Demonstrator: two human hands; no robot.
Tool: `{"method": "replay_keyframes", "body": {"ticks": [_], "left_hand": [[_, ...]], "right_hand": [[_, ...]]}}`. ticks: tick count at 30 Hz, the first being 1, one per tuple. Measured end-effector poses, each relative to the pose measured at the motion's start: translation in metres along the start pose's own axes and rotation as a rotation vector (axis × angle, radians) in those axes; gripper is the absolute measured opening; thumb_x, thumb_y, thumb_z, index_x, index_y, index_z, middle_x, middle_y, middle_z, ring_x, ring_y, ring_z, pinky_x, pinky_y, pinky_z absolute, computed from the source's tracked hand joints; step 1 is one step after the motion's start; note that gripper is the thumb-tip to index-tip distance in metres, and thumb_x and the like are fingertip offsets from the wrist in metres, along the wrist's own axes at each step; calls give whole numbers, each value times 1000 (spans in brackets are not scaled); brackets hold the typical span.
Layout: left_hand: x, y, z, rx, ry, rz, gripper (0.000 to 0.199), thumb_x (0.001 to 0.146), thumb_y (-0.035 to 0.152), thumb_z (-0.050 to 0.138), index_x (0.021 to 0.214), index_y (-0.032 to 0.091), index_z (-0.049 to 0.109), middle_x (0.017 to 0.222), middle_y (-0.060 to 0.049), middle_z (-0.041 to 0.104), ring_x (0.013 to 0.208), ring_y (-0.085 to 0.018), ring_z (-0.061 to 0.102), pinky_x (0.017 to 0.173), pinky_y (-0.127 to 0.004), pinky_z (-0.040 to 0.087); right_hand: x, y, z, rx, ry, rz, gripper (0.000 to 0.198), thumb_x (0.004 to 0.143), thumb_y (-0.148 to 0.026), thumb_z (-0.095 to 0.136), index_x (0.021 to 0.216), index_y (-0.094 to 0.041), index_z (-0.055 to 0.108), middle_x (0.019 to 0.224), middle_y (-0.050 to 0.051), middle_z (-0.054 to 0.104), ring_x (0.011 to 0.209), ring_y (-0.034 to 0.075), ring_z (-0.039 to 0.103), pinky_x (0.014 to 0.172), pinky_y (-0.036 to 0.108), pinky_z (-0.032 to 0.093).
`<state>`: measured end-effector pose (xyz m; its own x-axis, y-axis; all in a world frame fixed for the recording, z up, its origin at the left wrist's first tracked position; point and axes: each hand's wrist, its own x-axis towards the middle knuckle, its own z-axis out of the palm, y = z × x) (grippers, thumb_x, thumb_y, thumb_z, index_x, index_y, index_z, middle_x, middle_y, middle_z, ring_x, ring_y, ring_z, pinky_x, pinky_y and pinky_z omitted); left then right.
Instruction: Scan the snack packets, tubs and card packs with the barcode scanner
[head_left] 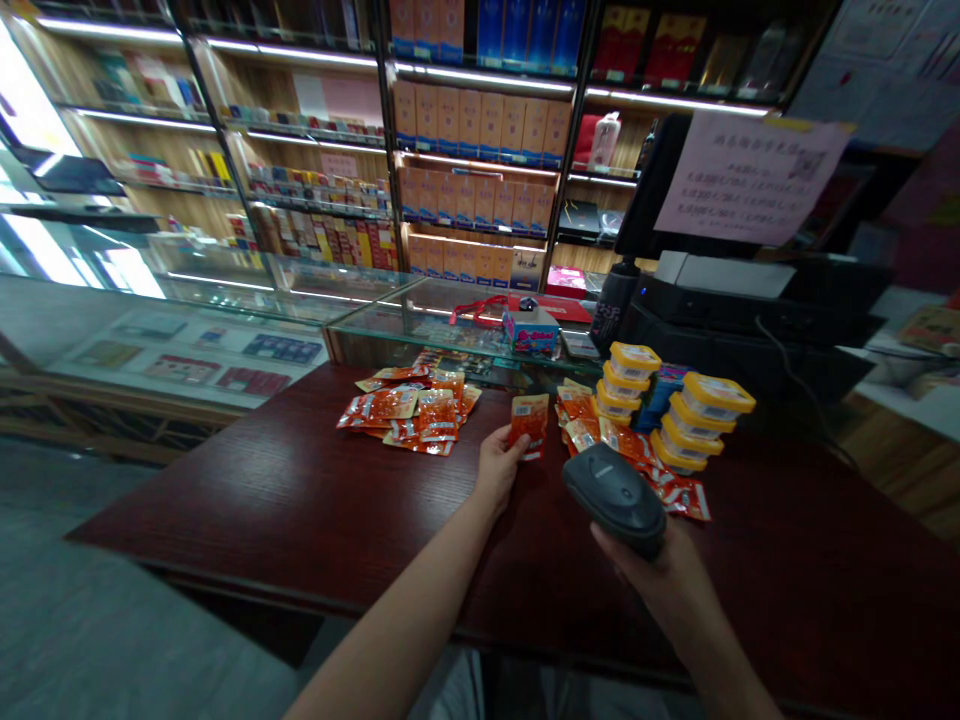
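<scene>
Fingers of my left hand [496, 468] pinch an orange packet [531, 422] between one packet pile [412, 410] and another pile [576, 404]; my right hand [671, 568] is wrapped round a scanner [615, 495], over a dark counter [330, 530], lit shelves [487, 80] beyond

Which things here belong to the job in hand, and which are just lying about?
Job: orange packet in the left hand; scanner in the right hand; likely the left packet pile and right packet pile; possibly the yellow tubs.

Lying about, seemingly: red strap; small box.
</scene>
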<state>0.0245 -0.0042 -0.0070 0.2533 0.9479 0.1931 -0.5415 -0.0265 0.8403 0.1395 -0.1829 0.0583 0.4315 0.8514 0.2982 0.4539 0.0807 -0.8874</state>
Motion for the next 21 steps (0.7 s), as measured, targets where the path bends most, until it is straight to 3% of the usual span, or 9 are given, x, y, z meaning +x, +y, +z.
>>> {"method": "replay_keyframes", "body": {"ticks": [2, 6, 7, 10, 13, 16, 21], "left_hand": [[0, -1, -1, -6, 26, -5, 45, 62, 39, 79, 96, 12, 67, 93, -9, 72, 81, -20, 67, 80, -34, 51], [0, -4, -2, -21, 79, -1, 46, 64, 40, 78, 99, 14, 61, 95, -8, 70, 81, -19, 66, 80, -34, 52], [0, -4, -2, -29, 86, 3, 47, 63, 39, 78, 99, 14, 60, 96, -7, 70, 82, -18, 66, 80, -34, 51], [-1, -5, -2, -52, 105, 2, 49, 61, 32, 79, 101, 15, 56, 96, -8, 69, 83, -18, 66, 80, -33, 51], [0, -6, -4, -68, 153, 9, 55, 56, 26, 81, 102, 15, 52, 93, -7, 69, 79, -17, 66, 78, -33, 51], [7, -7, -6, -62, 290, 50, 54, 56, 25, 80, 100, 16, 48, 84, -5, 68, 70, -16, 65, 71, -32, 51], [43, 7, -21, 25, 582, 233, 39, 62, 22, 76, 89, 17, 49, 77, 1, 60, 67, -11, 60, 69, -26, 49]], "right_hand": [[1, 6, -9, -105, 2, -46, 41, 68, -48, 65, 98, -21, 66, 94, 7, 73, 84, 23, 68, 73, 31, 51], [5, 32, -31, -527, -105, -53, 42, 76, -44, 56, 114, -27, 58, 92, 4, 73, 79, 25, 68, 65, 33, 48], [5, 41, -36, -649, -108, -90, 39, 77, -41, 55, 113, -28, 57, 91, 3, 73, 78, 25, 68, 63, 33, 47], [7, 72, -45, -853, -92, -373, 33, 80, -32, 52, 112, -24, 57, 103, 6, 70, 88, 24, 66, 75, 35, 47], [9, 98, -47, -916, -52, -601, 38, 79, -25, 53, 116, -20, 55, 103, 8, 69, 91, 23, 65, 78, 34, 47], [12, 113, -49, -934, 0, -768, 43, 79, -28, 55, 121, -18, 52, 98, 7, 69, 85, 21, 65, 75, 31, 48], [15, 121, -52, -971, 43, -894, 45, 80, -35, 54, 121, -17, 51, 95, 6, 69, 80, 19, 66, 68, 28, 49]]}}
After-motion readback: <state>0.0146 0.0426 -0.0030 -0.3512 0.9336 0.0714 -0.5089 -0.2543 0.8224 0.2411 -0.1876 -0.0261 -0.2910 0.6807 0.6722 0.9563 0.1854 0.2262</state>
